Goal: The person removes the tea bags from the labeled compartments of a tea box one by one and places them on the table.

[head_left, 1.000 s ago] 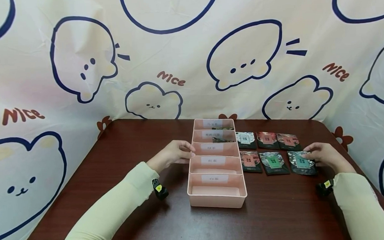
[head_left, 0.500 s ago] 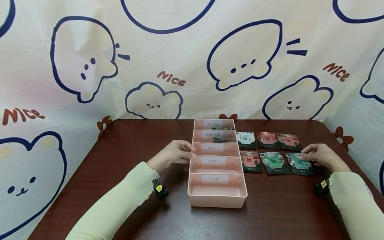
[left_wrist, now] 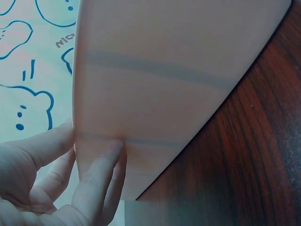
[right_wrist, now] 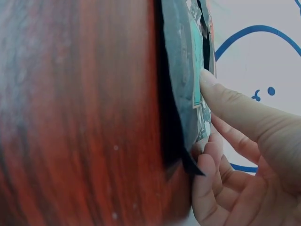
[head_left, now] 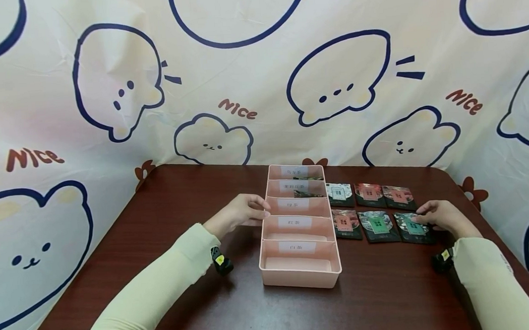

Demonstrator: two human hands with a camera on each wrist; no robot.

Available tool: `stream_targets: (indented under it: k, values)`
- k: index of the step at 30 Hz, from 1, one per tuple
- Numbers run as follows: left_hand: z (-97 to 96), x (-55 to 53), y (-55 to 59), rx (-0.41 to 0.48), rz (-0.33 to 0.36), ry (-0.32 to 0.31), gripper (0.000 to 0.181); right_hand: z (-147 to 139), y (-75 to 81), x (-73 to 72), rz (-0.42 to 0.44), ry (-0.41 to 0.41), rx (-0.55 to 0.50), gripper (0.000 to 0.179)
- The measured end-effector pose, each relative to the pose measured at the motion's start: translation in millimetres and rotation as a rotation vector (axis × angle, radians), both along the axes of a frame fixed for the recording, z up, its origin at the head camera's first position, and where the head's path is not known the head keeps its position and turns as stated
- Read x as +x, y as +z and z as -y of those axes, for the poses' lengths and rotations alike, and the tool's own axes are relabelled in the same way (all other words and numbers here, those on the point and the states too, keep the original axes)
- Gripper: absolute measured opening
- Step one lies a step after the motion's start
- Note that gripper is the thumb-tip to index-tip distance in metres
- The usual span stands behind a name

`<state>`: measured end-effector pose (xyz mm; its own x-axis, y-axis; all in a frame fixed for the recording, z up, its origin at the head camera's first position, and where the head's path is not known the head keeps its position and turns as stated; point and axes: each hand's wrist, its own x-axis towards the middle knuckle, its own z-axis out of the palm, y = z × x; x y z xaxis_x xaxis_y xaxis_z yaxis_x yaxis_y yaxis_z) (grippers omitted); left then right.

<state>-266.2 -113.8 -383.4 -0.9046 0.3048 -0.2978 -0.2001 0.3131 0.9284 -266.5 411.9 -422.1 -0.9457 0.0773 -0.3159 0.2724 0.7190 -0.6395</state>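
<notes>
A long pink divided box [head_left: 301, 280] stands on the table with paper labels in its compartments. At its left side is my left hand [head_left: 239, 213]; in the left wrist view, fingertips [left_wrist: 115, 147] touch the outer wall while other fingers reach the rim. My right hand [head_left: 445, 217] pinches the near-right tea packet [head_left: 414, 229], a dark sachet with a teal label. The right wrist view shows the thumb [right_wrist: 211, 84] on that packet's front and the other fingers curled at its edge. Dark packets stick up in the box's two farthest compartments [head_left: 309, 193].
Several more tea packets lie in two rows right of the box, among them a green-labelled packet [head_left: 379, 226], a red packet [head_left: 369, 195] and a white-labelled packet [head_left: 339, 194]. The brown table [head_left: 193, 189] ends at a printed cloth backdrop [head_left: 259, 74].
My right hand has moved slightly left with the teal-labelled packet, which now lies closer to the green-labelled one. My left hand stays at the box.
</notes>
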Motion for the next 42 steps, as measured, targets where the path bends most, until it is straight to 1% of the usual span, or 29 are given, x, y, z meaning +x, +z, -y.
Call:
stream_targets:
  k: [6, 19, 23, 27, 32, 34, 35, 38, 42]
  values:
    - [-0.4, -0.1, 0.4, 0.003, 0.001, -0.004, 0.026, -1, -1.5, 0.6, -0.003, -0.012, -0.004, 0.050]
    - [0.0, -1.4, -0.5, 0.003, -0.002, -0.003, 0.027, -4, -2.2, 2.4, -0.023, 0.000, -0.020, 0.053]
    - [0.2, -1.1, -0.3, -0.002, 0.004, -0.002, 0.025, -2, 0.4, 3.3, -0.066, -0.008, -0.030, 0.052]
    - [0.5, -0.6, 0.1, -0.003, 0.003, -0.002, 0.024, 11, 14.0, 1.4, -0.149, 0.003, -0.043, 0.053]
    - [0.1, 0.2, 0.6, -0.002, -0.001, -0.001, 0.023, 46, 44.2, -2.5, -0.257, 0.050, -0.082, 0.055]
    - [-0.3, 0.7, 0.8, -0.005, -0.002, -0.001, 0.023, 63, 56.6, -3.1, -0.291, 0.058, -0.118, 0.055]
    - [-0.5, 0.9, 0.8, -0.007, -0.003, -0.001, 0.023, 71, 61.7, -3.5, -0.303, 0.057, -0.145, 0.055]
    - [-0.5, 1.1, 0.8, -0.007, -0.006, 0.000, 0.023, 94, 72.3, -5.1, -0.324, 0.052, -0.291, 0.049]
    - [-0.6, 1.0, 0.8, 0.003, -0.003, 0.007, 0.022, 122, 77.4, -8.7, -0.358, 0.070, -0.477, 0.032]
